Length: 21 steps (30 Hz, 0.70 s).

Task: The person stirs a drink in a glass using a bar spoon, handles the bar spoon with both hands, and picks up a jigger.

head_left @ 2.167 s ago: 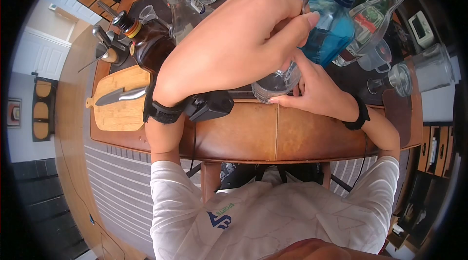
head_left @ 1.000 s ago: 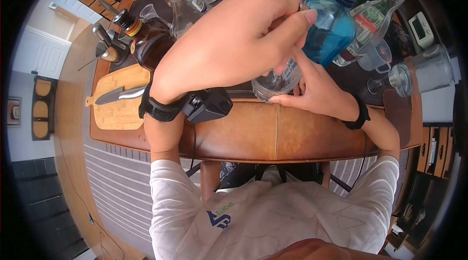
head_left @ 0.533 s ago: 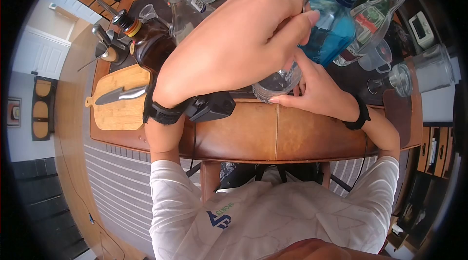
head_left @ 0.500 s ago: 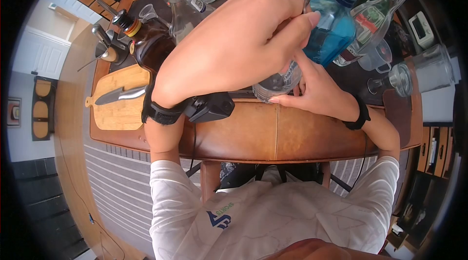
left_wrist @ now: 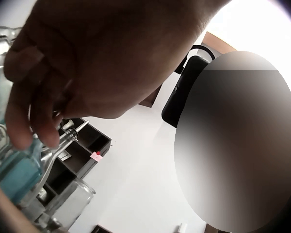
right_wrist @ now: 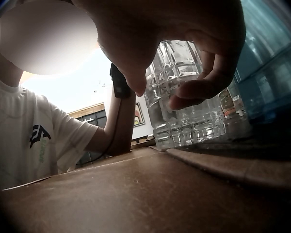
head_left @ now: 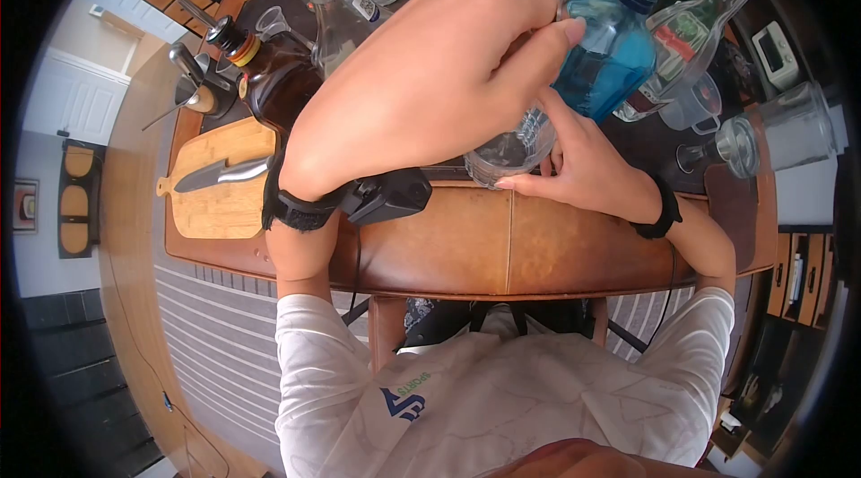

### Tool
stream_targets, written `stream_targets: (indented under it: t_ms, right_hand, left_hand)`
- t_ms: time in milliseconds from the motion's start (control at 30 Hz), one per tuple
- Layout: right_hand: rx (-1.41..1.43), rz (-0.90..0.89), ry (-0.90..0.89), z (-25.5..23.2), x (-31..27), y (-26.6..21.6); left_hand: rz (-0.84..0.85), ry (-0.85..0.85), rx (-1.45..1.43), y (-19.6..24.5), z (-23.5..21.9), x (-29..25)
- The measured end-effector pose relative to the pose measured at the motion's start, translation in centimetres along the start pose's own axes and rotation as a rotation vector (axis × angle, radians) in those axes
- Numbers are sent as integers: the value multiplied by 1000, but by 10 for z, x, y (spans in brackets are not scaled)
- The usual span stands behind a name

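Observation:
A cut-glass tumbler (head_left: 502, 160) stands upright near the table's front edge. My right hand (head_left: 596, 169) grips its side, thumb and fingers around the wall, which the right wrist view shows closer on the tumbler (right_wrist: 184, 127). Over the tumbler's mouth arches my left hand (head_left: 430, 88), pinching a thin metal stem (head_left: 562, 10) between thumb and fingers; the hand hides the stem's lower part. In the left wrist view the fingers of the left hand (left_wrist: 92, 58) are bent. A blue bottle (head_left: 610, 61) with a pourer stands just behind the hands.
At the left lie a wooden board (head_left: 220, 209) and a knife (head_left: 215, 175), beside a brown bottle (head_left: 278, 83). Several clear bottles and glasses line the back. A clear jug (head_left: 691, 101) and a tilted-looking glass jar (head_left: 789, 128) are at the right.
My left hand has shifted slightly back and forth above the tumbler, and the stem's upper part has moved a little with it. The right hand and tumbler have stayed in place.

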State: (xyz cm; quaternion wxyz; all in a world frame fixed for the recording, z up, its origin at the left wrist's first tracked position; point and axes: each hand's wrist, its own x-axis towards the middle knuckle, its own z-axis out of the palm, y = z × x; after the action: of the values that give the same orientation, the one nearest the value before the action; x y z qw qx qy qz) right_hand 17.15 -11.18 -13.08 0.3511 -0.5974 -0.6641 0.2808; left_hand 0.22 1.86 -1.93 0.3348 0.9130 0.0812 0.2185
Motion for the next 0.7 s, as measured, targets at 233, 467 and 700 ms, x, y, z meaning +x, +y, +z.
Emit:
stream_targets:
  t_ms: [233, 467, 700]
  right_hand:
    - [-15, -1, 11, 2, -1, 4]
    - [3, -11, 8, 1, 0, 1]
    - [-12, 4, 13, 1, -1, 2]
  left_hand:
    - [55, 98, 120, -8, 7, 4]
    - [58, 36, 104, 0, 1, 0]
    - [35, 125, 210, -6, 5, 3]
